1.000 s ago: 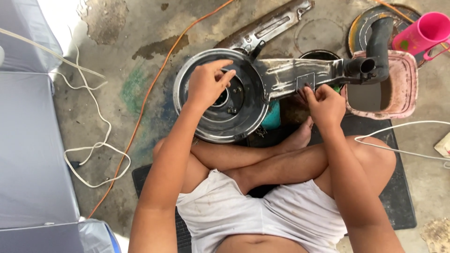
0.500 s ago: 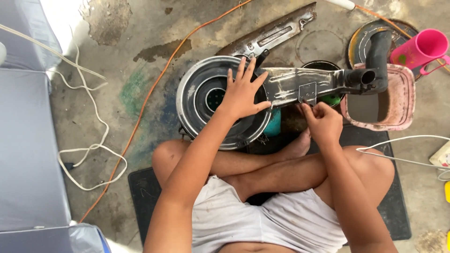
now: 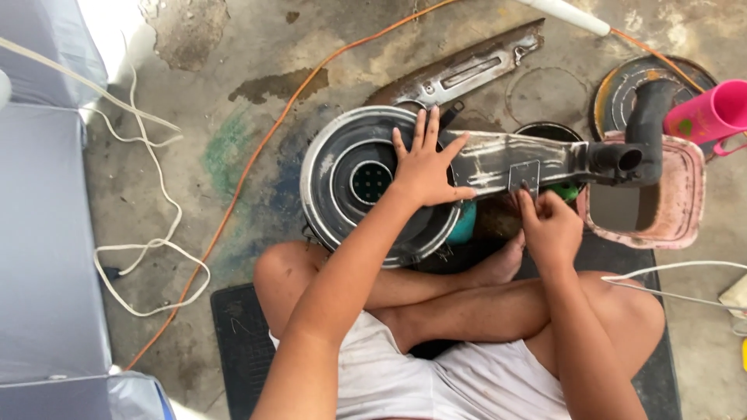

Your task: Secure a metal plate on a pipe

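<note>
A round, dark metal housing [image 3: 373,183] with a long flat snout is seen near the middle of the head view, resting on the stained concrete floor [image 3: 257,54] just above the crossed legs of the seated person. The round part is built of concentric raised rings with a pale, worn outer rim, and a small perforated opening sits at its centre. From its 3 o'clock side a grey, scuffed snout [image 3: 513,159] runs out, streaked with whitish marks, bearing a small square plate on its lower edge and ending in a black tube mouth [image 3: 618,158]. The left hand [image 3: 428,163] is laid flat and open on the 3 o'clock part of the round body, fingers spread, gripping nothing. The right hand [image 3: 548,225] is held just under the snout, at about 5 o'clock from the left hand, its fingertips pinched together at the small square plate; whether something is held between them cannot be told. At 3 o'clock from the tube mouth a pink tray [image 3: 685,210] lies on the floor, and a pink cup [image 3: 712,115] is seen at 1 o'clock from it. A long grey metal cover [image 3: 467,74] lies at 12 o'clock from the housing. An orange cable [image 3: 233,194] is run across the floor at 9 o'clock, with a white cord [image 3: 148,257] beyond it.
</note>
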